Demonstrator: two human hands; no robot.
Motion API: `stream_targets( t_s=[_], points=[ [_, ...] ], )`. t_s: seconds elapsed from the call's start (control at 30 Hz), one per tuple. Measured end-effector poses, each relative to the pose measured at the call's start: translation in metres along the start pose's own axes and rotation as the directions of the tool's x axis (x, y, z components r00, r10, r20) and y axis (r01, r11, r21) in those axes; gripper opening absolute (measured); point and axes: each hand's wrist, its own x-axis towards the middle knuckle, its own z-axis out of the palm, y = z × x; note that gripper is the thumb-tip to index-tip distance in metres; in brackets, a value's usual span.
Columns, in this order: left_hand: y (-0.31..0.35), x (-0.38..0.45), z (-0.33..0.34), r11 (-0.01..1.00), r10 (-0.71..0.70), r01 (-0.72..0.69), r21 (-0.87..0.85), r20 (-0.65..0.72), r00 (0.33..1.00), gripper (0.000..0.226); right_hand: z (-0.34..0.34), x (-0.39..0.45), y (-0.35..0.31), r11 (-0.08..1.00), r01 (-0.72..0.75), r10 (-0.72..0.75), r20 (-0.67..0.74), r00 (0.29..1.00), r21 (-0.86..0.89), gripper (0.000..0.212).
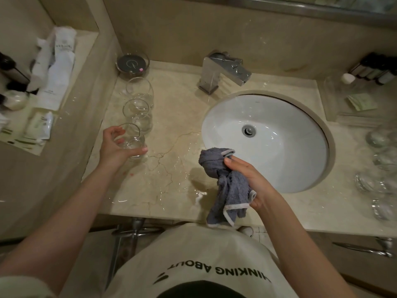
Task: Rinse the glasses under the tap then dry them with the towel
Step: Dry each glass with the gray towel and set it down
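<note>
While the left hand (117, 145) curls round a clear stemless glass (131, 139) on the beige marble counter (171, 168), at six o'clock of two matching glasses (137, 104), the right hand (249, 179) grips the grey towel (227, 190). Best now: set it down gently, clear of its neighbour, base flat, no clinking.

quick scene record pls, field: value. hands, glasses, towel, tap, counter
left hand: grips near glass at counter's left
right hand: holds grey towel by sink rim
other glasses: two upright behind the held one; more at far right, blurred
tap: no water seen running
counter: wet patches near the towel
stage: glass at the left row, towel off it
</note>
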Motion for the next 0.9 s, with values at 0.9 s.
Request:
stream_targets(
  t_s=[0.9],
  points=[
    [-0.004, -0.091, 0.041, 0.938, -0.25, 0.155, -0.309, -0.298, 0.921, 0.052, -0.063, -0.01, 0.002, 0.964, 0.213, -0.188, -0.159, 0.969, 0.16, 0.06]
  ],
)
